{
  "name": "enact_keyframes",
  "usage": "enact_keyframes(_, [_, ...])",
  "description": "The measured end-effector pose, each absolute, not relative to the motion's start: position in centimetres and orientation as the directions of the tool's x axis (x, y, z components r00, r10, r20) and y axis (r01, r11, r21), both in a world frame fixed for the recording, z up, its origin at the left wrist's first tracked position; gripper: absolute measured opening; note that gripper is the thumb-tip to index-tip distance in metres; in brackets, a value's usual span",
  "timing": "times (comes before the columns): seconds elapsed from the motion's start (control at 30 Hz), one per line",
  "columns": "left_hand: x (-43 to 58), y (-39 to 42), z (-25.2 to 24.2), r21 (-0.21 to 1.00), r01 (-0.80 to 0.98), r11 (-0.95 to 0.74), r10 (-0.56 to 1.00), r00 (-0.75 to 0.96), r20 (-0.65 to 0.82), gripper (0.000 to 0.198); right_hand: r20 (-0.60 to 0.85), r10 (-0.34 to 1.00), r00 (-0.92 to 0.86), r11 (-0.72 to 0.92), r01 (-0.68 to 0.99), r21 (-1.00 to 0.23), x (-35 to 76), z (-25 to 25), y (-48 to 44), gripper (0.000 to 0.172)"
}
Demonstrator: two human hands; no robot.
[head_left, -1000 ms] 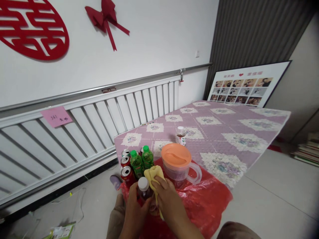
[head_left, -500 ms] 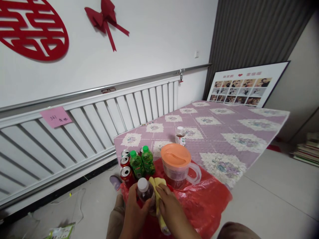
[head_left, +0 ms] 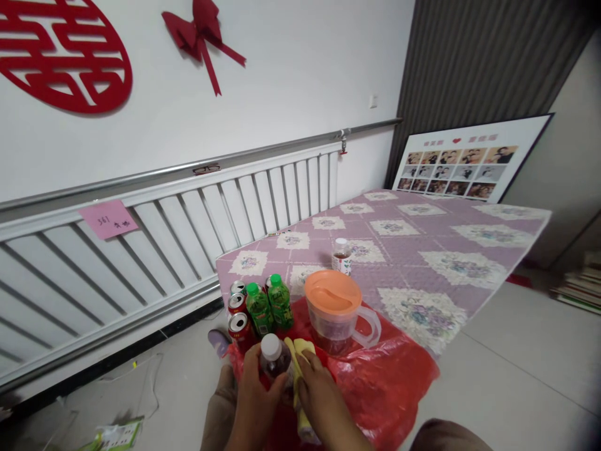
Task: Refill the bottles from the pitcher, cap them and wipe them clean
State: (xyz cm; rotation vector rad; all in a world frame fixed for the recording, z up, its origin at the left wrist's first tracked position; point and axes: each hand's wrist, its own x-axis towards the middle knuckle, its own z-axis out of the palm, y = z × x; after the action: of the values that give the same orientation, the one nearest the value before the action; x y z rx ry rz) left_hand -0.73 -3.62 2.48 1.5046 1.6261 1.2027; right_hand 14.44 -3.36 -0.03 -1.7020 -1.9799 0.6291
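Observation:
Low in the head view, my left hand (head_left: 257,389) is wrapped round a clear bottle (head_left: 277,358) with a white cap and dark liquid inside. Beside it, my right hand (head_left: 321,389) presses a folded yellow cloth (head_left: 297,358) against the bottle's right side. Part of the bottle is hidden by my fingers and the cloth. Both are over a red plastic sheet (head_left: 375,382). Just beyond stands a clear pitcher (head_left: 334,326) with an orange lid, its handle to the right. Left of it are two green bottles (head_left: 270,307) with green caps.
Several opened drink cans (head_left: 238,323) stand left of the green bottles. A labelled white-capped bottle (head_left: 341,260) is behind the pitcher on the floral tablecloth (head_left: 323,241). A white radiator (head_left: 178,232) runs along the wall. A framed photo board (head_left: 469,156) leans at the back right.
The view has shifted very slightly. My hands keep nearly the same hold on the bottle and the cloth; nothing else has visibly moved.

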Motion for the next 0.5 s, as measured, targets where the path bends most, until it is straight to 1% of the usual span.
enact_keyframes(0.13, [-0.5, -3.8, 2.4, 0.907, 0.421, -0.025, 0.971, -0.206, 0.122, 0.056, 0.049, 0.99, -0.135, 0.136, 0.781, -0.61, 14.5, -0.1, -3.6, 0.052])
enact_keyframes(0.27, [-0.6, -4.0, 2.6, 0.9, 0.437, 0.002, 0.972, -0.213, 0.101, 0.066, 0.059, 0.989, -0.138, 0.145, 0.775, -0.616, 14.4, -0.1, -3.5, 0.051])
enact_keyframes(0.4, [-1.6, -3.5, 3.0, 0.916, 0.385, -0.114, 0.984, -0.08, 0.157, 0.075, 0.089, 0.987, -0.131, 0.158, 0.771, -0.616, 14.4, -0.2, -3.6, 0.054])
enact_keyframes(0.5, [-2.9, -2.7, 2.8, 0.934, 0.324, -0.147, 0.988, 0.087, 0.125, 0.078, 0.091, 0.987, -0.132, 0.16, 0.769, -0.619, 14.5, -0.4, -3.6, 0.057])
